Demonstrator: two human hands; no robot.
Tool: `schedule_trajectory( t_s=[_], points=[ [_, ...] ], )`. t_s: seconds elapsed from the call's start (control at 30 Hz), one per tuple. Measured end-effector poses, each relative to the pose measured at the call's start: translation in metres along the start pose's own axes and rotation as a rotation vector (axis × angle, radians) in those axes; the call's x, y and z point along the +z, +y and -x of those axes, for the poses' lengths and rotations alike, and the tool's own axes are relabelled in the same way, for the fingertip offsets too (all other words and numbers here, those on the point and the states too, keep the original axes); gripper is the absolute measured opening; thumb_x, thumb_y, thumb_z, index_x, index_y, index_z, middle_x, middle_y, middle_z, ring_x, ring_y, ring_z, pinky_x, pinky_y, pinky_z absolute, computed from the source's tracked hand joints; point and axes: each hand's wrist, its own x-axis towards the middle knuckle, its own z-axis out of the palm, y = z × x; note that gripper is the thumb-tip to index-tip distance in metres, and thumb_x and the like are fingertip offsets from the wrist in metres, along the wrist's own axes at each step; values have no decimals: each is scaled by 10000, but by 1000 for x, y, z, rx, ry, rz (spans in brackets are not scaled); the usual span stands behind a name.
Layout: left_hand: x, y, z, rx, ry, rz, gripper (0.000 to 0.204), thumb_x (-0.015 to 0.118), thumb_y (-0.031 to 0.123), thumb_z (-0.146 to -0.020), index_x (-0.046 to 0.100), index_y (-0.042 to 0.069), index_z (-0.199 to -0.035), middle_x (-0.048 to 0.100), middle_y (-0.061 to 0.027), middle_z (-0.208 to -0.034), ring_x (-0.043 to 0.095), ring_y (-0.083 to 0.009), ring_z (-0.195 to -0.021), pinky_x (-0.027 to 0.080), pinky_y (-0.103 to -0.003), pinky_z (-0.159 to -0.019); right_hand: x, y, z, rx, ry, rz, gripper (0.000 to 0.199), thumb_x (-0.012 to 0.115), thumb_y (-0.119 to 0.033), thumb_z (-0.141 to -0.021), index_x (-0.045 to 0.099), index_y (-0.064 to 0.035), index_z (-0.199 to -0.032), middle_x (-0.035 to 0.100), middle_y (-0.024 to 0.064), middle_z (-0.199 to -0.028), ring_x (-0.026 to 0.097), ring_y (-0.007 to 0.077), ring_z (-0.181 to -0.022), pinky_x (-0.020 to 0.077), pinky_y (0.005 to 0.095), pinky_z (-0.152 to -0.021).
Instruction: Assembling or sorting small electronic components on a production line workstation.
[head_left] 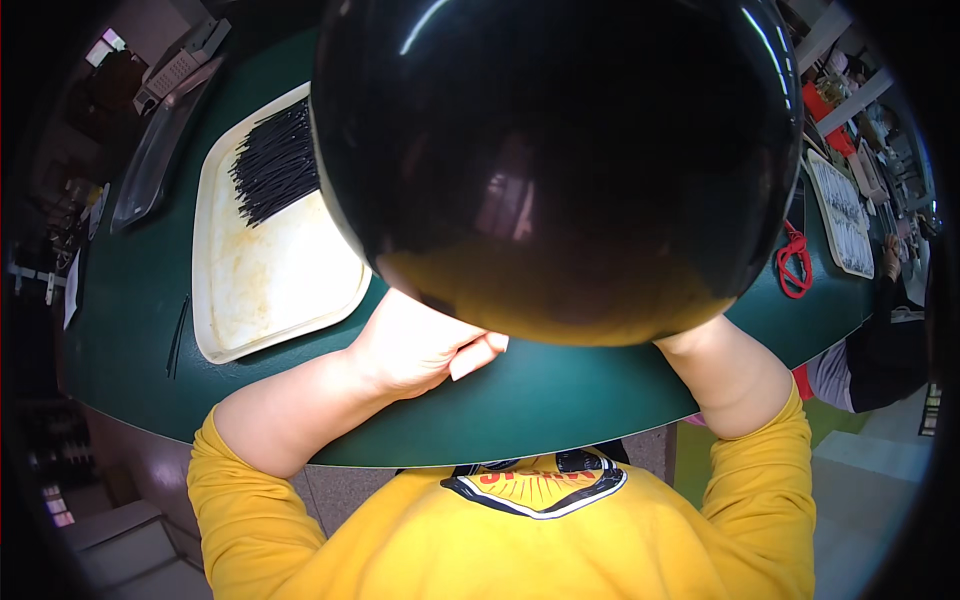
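Note:
A large, glossy black dome, like a lamp head, [560,150] covers the middle of the view and hides most of the work under it. My left hand [430,350] shows below the dome's lower left rim. Its visible fingers are curled in, and whatever they grip is out of sight. Of my right hand [695,338], only the wrist end comes out under the lower right rim; its fingers are hidden. Left of the dome, a cream tray [270,285] holds a thick bundle of thin black wire pieces [275,165], partly covered by the dome.
Two loose black wires [177,335] lie on the green table [560,400] left of the tray. Farther left is a long clear tray [155,160]. At right are a looped red cord [793,262] and a white parts tray [840,215]. Another person's dark sleeve [885,340] reaches in beyond.

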Motion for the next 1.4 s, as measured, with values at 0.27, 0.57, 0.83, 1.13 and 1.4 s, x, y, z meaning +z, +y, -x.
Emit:
schedule_trajectory(
  t_s=[0.27,0.57,0.83,1.13,1.4],
  points=[
    [-4,0,2,96,-8,-99,182,477,65,-910,566,-30,-783,563,-84,-618,464,-97,-404,338,-204,-366,-5,-30,-10,-251,-330,735,202,333,4,-908,478,120,-987,595,276,-898,641,335,-772,535,417,-745],
    [-8,-4,3,124,-45,-185,258,454,179,-944,549,-31,-827,578,-96,-629,488,-103,-393,326,-187,-341,-19,7,2,150,35,-160,228,318,-54,-937,422,72,-1096,589,218,-899,615,282,-733,524,348,-663],
    [-5,-1,4,86,-7,-147,228,470,151,-932,542,-38,-827,580,-101,-628,497,-106,-382,323,-183,-323,-3,-4,0,15,127,84,121,489,-30,-853,547,40,-932,607,132,-827,593,219,-701,485,294,-612],
    [1,8,4,4,-12,35,157,438,78,-922,524,-48,-885,544,-108,-592,408,-99,-305,301,-186,-285,1,-19,-4,-608,35,1059,106,607,5,-688,613,12,-793,616,123,-760,585,249,-633,464,303,-594],
    [-2,6,5,46,-82,40,207,443,137,-938,519,-49,-886,549,-115,-603,419,-106,-310,306,-189,-283,-1,-18,2,-52,183,359,215,560,29,-737,565,31,-952,611,69,-788,542,111,-608,440,225,-576]
  ],
)
